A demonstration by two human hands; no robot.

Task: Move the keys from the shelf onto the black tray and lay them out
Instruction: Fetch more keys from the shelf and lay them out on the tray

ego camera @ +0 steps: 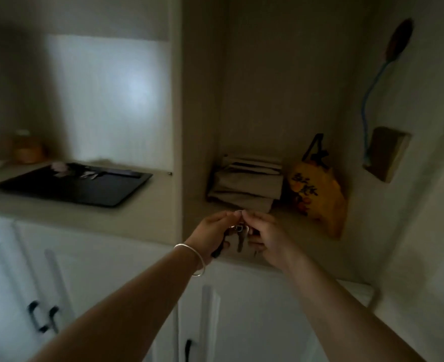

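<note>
A bunch of keys (239, 232) on a ring hangs between my two hands above the front of the right shelf niche. My left hand (211, 232), with a silver bangle on the wrist, pinches the ring from the left. From the right, my right hand (264, 235) pinches the same ring, fingertips meeting at the top. The black tray (69, 186) lies on the left shelf, well apart from my hands, with some keys and a pale object (80, 171) at its far edge. The frame is dim and blurred.
A vertical wall (179, 126) divides the two niches. Folded cloth (244, 184) and a yellow printed bag (317, 197) stand at the back of the right niche. A jar (27, 147) sits behind the tray. White cupboard doors with black handles (43, 317) lie below.
</note>
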